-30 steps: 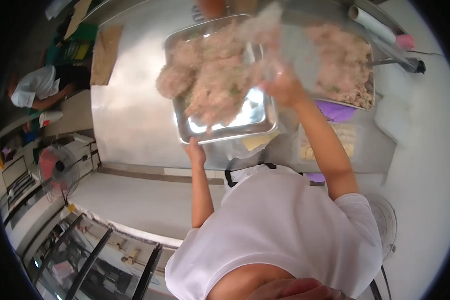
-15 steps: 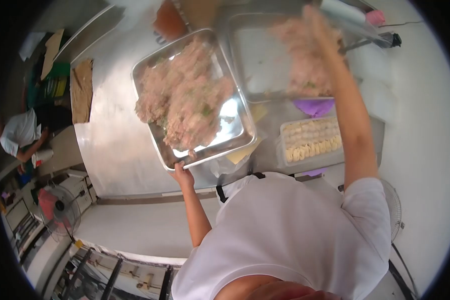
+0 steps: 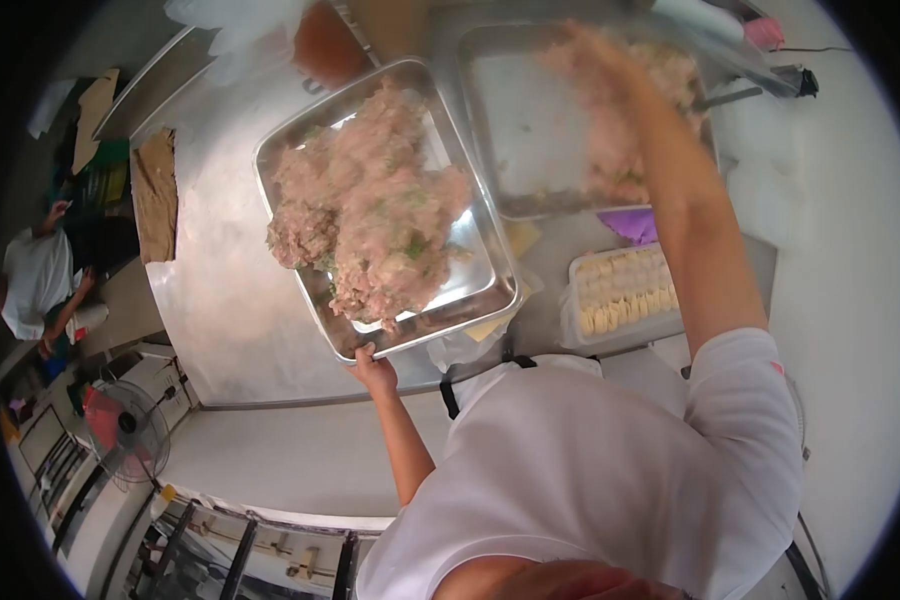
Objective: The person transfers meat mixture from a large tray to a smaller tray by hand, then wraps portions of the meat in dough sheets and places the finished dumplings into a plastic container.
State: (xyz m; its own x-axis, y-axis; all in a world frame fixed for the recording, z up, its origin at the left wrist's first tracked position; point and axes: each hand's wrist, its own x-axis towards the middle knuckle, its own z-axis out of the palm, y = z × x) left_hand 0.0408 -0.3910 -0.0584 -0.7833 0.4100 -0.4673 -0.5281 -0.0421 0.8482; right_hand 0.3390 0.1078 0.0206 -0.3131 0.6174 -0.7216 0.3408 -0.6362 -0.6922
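Observation:
A metal tray (image 3: 475, 290) lies tilted on the steel table, with a large heap of minced meat flecked with green (image 3: 395, 215) in it. My left hand (image 3: 375, 372) is closed on the near rim of this tray, thumb on top. To the right is a second metal tray (image 3: 525, 120), its left part bare and more minced meat (image 3: 615, 150) spread along its right side. Over that meat reaches my right hand (image 3: 595, 55), smeared by motion. Its fingers cannot be made out, nor whether they hold any meat.
A plastic box of dumplings (image 3: 625, 295) sits near the table's front edge, below a purple bag (image 3: 630, 225). At the back lies a reddish-orange thing (image 3: 328, 45). Brown cardboard (image 3: 155, 195) is at the left edge. Beyond stand a fan (image 3: 127, 422) and another person (image 3: 40, 280).
My right hand has swept left across the second tray. My left hand keeps its grip on the first tray. The view has shifted slightly.

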